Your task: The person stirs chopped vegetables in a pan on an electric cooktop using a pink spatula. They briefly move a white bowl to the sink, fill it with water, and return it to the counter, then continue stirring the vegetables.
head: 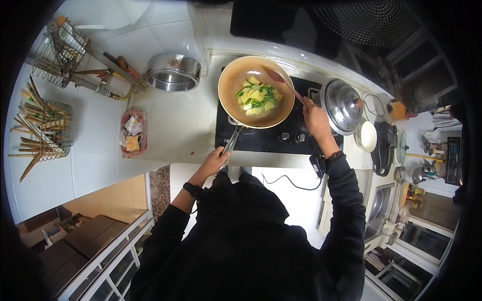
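A wok with a tan inner coating (pixel 229 88) sits on the left part of the black gas hob (pixel 260 141). Inside it lie pale yellow-green slices mixed with chopped green leaves or stalks (pixel 258 96). My left hand (pixel 215 161) grips the wok's metal handle (pixel 234 141) at the counter's front edge. In my right hand (pixel 315 119) is the handle of a reddish-brown spatula (pixel 297 94). The spatula's blade is over the wok's upper right inside wall, apart from the food; whether it touches the wall I cannot tell.
A domed metal lid (pixel 342 107) rests right of my right hand, beside a pale bowl (pixel 366 136). At the left stand a steel ring-shaped vessel (pixel 173 71) and a pink basket of packets (pixel 132 133). Above hangs a dark range hood (pixel 275 22). A cable (pixel 293 184) dangles below my right wrist.
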Demonstrator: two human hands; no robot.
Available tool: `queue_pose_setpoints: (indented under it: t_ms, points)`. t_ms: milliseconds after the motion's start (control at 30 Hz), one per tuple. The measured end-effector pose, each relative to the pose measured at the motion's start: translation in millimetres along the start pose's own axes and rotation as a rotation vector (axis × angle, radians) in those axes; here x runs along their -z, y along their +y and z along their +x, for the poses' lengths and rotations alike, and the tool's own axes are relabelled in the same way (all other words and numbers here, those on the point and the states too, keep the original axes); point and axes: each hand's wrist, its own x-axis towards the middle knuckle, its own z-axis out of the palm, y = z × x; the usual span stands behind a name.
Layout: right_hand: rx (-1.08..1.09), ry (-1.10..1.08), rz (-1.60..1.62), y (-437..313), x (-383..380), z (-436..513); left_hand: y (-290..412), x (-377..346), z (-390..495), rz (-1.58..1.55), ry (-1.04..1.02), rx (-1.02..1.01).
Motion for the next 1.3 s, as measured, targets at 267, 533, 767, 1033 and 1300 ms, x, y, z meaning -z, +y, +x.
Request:
queue_pose_setpoints:
  t_ms: [267,533,767,1033,1300]
  points:
    - [0.204,-0.083,-0.200,-7,64,-9,-4,1,2,0.044,0.003,-0.031]
    - [0.323,-0.256,-0.496,-32,78,6,-8,-1,3,0.033,0.036,-0.001]
    - [0.280,-0.222,-0.403,-38,98,-4,-14,-1,-3,0.033,0.060,-0.010]
    - [0.031,-0.061,0.325,-10,23,-47,-23,-2,-8,-0.026,0.107,-0.058]
    - [-0.729,-0.415,1.360,11,-78,-76,-12,0,-8,0.039,0.082,-0.048]
